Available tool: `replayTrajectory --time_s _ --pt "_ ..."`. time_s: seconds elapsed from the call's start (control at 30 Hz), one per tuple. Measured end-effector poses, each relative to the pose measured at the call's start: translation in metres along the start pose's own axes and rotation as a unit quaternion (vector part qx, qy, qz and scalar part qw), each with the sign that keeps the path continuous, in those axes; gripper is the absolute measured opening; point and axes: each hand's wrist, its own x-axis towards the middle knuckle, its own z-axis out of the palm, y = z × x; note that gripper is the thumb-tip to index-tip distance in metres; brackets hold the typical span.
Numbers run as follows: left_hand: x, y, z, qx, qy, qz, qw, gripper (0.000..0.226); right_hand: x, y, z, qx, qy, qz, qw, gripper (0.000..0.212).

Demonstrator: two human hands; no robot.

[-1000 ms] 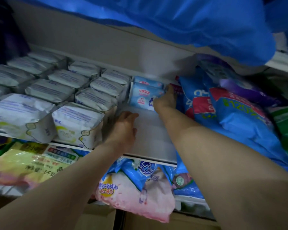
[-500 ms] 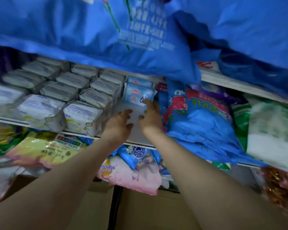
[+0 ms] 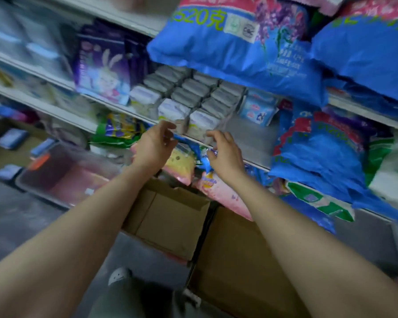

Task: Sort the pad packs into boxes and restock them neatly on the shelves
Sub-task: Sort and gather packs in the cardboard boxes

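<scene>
Two bare hands hang in front of the shelf's front edge (image 3: pixel 251 158), both empty, fingers loosely curled and apart. The left hand (image 3: pixel 153 146) is just below the front row of white pad packs (image 3: pixel 200 122), which stand in three tidy rows reaching to the back of the shelf. The right hand (image 3: pixel 225 152) hovers near the bare patch of shelf beside them. At the back of that patch sit light blue packs (image 3: pixel 257 109). Big blue bags (image 3: pixel 237 49) sag over the shelf from above and crowd it from the right. Cardboard boxes (image 3: pixel 170 221) stand open on the floor below, with a clear plastic bin (image 3: pixel 62 177) to their left.
</scene>
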Motion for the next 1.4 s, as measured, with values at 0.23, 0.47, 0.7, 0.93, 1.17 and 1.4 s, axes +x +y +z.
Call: replayTrajectory --time_s 0.23,0.47,0.7,0.93,1.17,1.4 --pt "-0.020 -0.087 -0.120 0.014 0.056 -0.072 0.996 0.037 0.027 -0.115 0.063 -0.007 -0.045 -0.089 0.995 0.039" --pt "-0.026 -0.207 -0.249 0.056 0.094 -0.116 0.987 0.035 0.060 -0.254 0.172 -0.003 -0.087 -0.153 0.984 0.039" --pt "-0.026 -0.311 -0.348 0.084 0.118 -0.199 0.969 0.033 0.100 -0.367 0.259 0.008 -0.143 -0.219 0.965 0.039" --pt "0.002 -0.392 -0.407 0.095 0.123 -0.256 0.954 0.035 0.165 -0.446 0.338 -0.008 -0.187 -0.252 0.950 0.040" --pt "0.047 -0.466 -0.449 0.109 0.123 -0.313 0.936 0.034 0.241 -0.496 0.414 -0.002 -0.233 -0.288 0.929 0.039" --pt "0.090 -0.542 -0.466 0.112 0.084 -0.334 0.932 0.037 0.287 -0.520 0.494 -0.007 -0.282 -0.258 0.924 0.042"
